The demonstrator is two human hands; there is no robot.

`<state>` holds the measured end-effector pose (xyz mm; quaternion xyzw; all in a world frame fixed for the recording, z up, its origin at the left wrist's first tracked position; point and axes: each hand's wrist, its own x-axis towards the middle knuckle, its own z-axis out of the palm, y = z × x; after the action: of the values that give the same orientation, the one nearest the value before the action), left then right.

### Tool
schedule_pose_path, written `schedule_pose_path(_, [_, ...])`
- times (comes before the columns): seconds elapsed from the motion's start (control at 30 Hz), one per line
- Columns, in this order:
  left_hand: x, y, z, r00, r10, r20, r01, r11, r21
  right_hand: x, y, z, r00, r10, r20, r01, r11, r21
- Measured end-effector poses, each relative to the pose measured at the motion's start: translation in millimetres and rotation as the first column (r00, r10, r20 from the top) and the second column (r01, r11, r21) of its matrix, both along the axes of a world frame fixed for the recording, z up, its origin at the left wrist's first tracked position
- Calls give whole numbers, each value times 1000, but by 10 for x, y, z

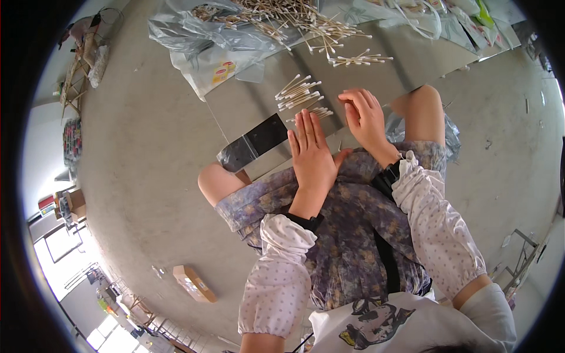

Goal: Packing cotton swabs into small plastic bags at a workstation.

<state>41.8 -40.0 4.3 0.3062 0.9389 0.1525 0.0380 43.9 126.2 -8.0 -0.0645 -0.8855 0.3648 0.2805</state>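
My left hand [312,156] lies flat, fingers stretched out and thumb apart, its fingertips at a few cotton swabs [322,113] near the table's front edge. Just beyond them sits a small bunch of cotton swabs [299,94], lying roughly side by side. To the right, my right hand [368,120] hovers over or rests on the tabletop with loosely bent fingers, apart from the swabs; nothing shows in it. A black flat piece with a clear plastic part [253,143] lies left of my left hand, at the table edge.
A large loose heap of cotton swabs [276,17] covers the far side, on and beside a grey plastic bag [194,35]. Several stray swabs [360,59] lie nearer. More plastic packaging [406,20] sits at the far right. A cardboard box [194,283] stands on the floor.
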Motion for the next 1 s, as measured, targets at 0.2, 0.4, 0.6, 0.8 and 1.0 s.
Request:
schedule_pose_path(0.2, [-176, 7, -68, 997, 18, -74, -10, 994, 111, 10, -45, -3, 1000, -5, -7, 6, 989, 149])
schedule_pose_path(0.4, [-400, 85, -142, 986, 20, -168, 6, 988, 154, -1, -58, -13, 999, 3, 51, -12, 982, 187])
schedule_pose_path(0.6, [-257, 90, -92, 996, -22, -91, 36, 987, 156, 14, -6, 127, 997, 17, 80, -26, 992, 123])
schedule_pose_path(0.8, [-303, 11, -98, 999, 12, -41, 2, 947, 320, 402, 123, 1361, 528, 700, 482, -195, 652, -733])
schedule_pose_path(1.0, [-336, -35, -106, 990, 134, 46, -133, 765, 631, 1382, -40, 2566, -267, 957, 113, -277, 36, -960])
